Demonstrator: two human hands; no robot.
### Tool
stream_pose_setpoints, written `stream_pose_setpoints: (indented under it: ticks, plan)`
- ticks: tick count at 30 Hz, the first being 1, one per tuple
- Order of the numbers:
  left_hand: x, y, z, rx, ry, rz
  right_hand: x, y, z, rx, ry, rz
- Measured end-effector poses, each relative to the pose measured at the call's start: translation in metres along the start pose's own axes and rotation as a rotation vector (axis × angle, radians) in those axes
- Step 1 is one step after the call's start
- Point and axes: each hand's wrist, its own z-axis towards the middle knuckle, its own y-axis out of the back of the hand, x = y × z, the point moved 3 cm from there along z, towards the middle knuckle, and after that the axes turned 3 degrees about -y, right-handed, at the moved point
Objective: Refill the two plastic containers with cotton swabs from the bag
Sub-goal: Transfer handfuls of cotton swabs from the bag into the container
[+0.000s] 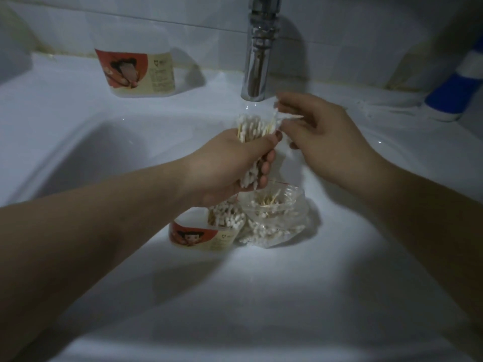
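Swab bundle (248, 126) is in the left hand (230, 168), fingers curled round the middle, cotton tips sticking out top and bottom, held over the sink deck just in front of the faucet (257, 61). Right hand (324, 137) is beside it, thumb and fingertips pinching a few loose swabs (290, 117) at the top of the bundle; looks like squaring up or pulling strays. Directly below: near container (203, 236), open, already part-filled with upright swabs, touching the clear bag (295, 202), which is open with plenty of swabs left inside. Far container (136, 69) stands by the back wall, well apart; can't tell its fill level or whether it is lidded. Blue-and-white object (454, 92) at far right, not involved. Read: mid-transfer, first container in progress, second not yet started. Next move needs the bundle aligned vertical and lowered into the near container's mouth without splaying; risk is swabs slipping onto the sink (261, 296).
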Motion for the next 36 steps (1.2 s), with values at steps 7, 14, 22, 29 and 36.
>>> stream_pose_setpoints:
  ticks: [7, 14, 22, 29, 36]
  plan:
    - [0.0, -0.002, -0.003, -0.015, -0.044, 0.051, 0.009, -0.016, -0.009, 0.224, 0.063, -0.117]
    - [-0.003, 0.0, -0.002, -0.025, -0.038, 0.062, 0.011, -0.01, -0.009, 0.229, 0.036, -0.064]
    - [-0.002, 0.013, 0.003, -0.266, -0.044, 0.086, 0.011, -0.002, -0.007, 0.119, 0.005, -0.195]
    - [-0.002, 0.013, 0.003, -0.251, -0.074, 0.091, 0.007, -0.022, -0.029, 0.6, -0.046, -0.739]
    - [-0.002, 0.01, 0.002, -0.222, -0.056, 0.136, 0.003, -0.034, -0.03, 0.588, -0.049, -0.647]
